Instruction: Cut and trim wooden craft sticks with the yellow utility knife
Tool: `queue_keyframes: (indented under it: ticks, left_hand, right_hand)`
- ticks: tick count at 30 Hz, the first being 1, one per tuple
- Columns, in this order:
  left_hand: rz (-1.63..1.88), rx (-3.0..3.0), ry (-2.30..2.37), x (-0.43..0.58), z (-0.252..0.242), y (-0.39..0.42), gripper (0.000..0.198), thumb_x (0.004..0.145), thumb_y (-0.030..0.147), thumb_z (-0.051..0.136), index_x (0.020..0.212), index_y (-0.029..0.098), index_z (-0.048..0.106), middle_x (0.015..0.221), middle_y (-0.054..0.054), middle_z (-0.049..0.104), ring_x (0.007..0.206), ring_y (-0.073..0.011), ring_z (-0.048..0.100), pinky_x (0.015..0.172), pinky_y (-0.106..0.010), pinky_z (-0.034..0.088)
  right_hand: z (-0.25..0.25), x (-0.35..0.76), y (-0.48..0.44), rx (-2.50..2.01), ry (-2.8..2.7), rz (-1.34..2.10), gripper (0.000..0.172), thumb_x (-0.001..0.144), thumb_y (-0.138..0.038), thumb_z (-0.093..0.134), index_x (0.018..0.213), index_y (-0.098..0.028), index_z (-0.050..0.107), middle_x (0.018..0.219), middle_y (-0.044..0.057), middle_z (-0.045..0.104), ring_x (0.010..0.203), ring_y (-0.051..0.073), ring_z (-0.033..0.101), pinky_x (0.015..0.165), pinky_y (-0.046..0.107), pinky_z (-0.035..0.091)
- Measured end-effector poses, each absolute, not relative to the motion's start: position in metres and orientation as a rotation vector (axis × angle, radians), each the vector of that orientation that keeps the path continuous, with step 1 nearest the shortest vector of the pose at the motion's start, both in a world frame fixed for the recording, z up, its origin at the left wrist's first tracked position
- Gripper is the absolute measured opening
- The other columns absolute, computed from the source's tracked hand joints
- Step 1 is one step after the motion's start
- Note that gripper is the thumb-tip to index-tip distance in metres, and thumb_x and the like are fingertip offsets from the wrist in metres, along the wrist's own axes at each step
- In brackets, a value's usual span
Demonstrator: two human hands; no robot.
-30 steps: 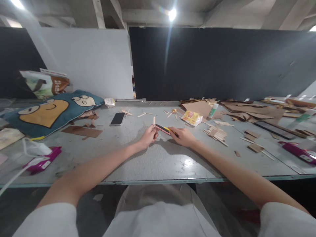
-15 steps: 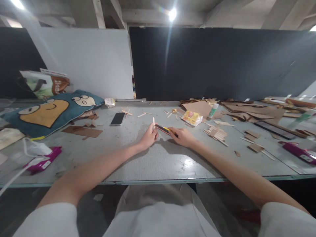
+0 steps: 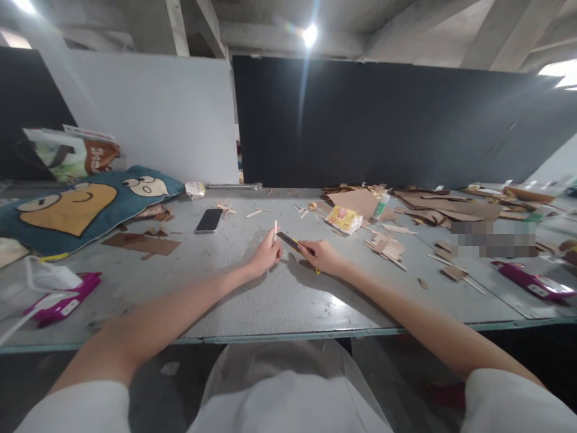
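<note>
My left hand (image 3: 265,251) is closed around a thin wooden stick (image 3: 275,230), whose pale upper end stands up above the fingers. In my right hand (image 3: 322,255) is a yellow utility knife (image 3: 288,240), its dark blade pointing left toward the stick. The blade tip is close to the left fingers; whether it touches the stick I cannot tell. Both hands are just above the grey table (image 3: 270,307). The yellow end of the knife shows below the right palm.
A phone (image 3: 209,221) and a blue cushion (image 3: 90,204) lie to the left, near a purple power strip (image 3: 67,300). Rightward are a yellow packet (image 3: 344,219), a glue stick (image 3: 381,207), a pile of wooden sticks (image 3: 386,248) and cardboard sheets (image 3: 444,205). Another person's hand (image 3: 568,249) shows at the right edge.
The knife has shifted and turned in my right hand, so its yellow end now shows under the palm. The view has swung slightly to the right.
</note>
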State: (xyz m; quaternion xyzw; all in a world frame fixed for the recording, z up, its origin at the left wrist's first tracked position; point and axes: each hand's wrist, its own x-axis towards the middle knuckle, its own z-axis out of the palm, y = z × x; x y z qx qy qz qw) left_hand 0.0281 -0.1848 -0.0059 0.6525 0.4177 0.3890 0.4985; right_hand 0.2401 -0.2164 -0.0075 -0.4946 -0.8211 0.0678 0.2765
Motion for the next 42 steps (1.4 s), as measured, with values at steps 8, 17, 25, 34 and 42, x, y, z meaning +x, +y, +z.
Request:
queue_keyframes:
  ticks: [8,17,25,34,42]
  left_hand:
    - [0.905,1.547,1.047,0.029,-0.002,-0.186,0.057,0.103,0.016,0.039,0.160,0.016,0.040,0.061,0.008,0.052,0.042,-0.0090,0.045,0.045,-0.021,0.033]
    - [0.872,1.510,0.982,0.027,-0.006,-0.180,0.074,0.091,0.011,0.043,0.164,0.016,0.035,0.058,0.009,0.054,0.042,-0.0095,0.047,0.044,-0.020,0.032]
    - [0.849,1.499,0.965,0.027,-0.009,-0.176,0.068,0.095,0.014,0.044,0.162,0.018,0.036,0.058,0.008,0.058,0.040,-0.0102,0.049,0.043,-0.020,0.034]
    - [0.927,1.389,0.881,0.028,-0.005,-0.177,0.038,0.108,0.027,0.035,0.141,0.019,0.051,0.053,0.007,0.053,0.037,-0.0128,0.049,0.040,-0.021,0.033]
    - [0.985,1.337,0.885,0.030,-0.010,-0.176,0.014,0.111,0.034,0.041,0.101,0.024,0.045,0.056,0.007,0.055,0.039,-0.0104,0.049,0.041,-0.019,0.033]
  right_hand:
    - [-0.004,0.237,-0.221,-1.247,-2.120,0.334,0.042,0.100,-0.049,0.042,0.072,-0.021,0.054,0.056,-0.004,0.042,0.054,0.011,0.035,0.057,0.027,0.027]
    - [-0.003,0.237,-0.218,-1.257,-2.073,0.436,0.049,0.097,-0.059,0.041,0.066,-0.022,0.047,0.058,-0.003,0.036,0.056,0.012,0.031,0.056,0.027,0.026]
    - [-0.004,0.236,-0.218,-1.285,-2.038,0.440,0.051,0.096,-0.061,0.041,0.067,-0.021,0.052,0.059,-0.003,0.036,0.057,0.012,0.030,0.055,0.028,0.024]
    - [-0.001,0.236,-0.220,-1.306,-2.024,0.423,0.055,0.096,-0.067,0.040,0.064,-0.022,0.045,0.058,-0.003,0.034,0.057,0.013,0.031,0.055,0.028,0.025]
    - [0.000,0.234,-0.221,-1.311,-2.033,0.420,0.056,0.095,-0.068,0.035,0.064,-0.023,0.042,0.060,-0.003,0.034,0.059,0.013,0.031,0.057,0.028,0.027]
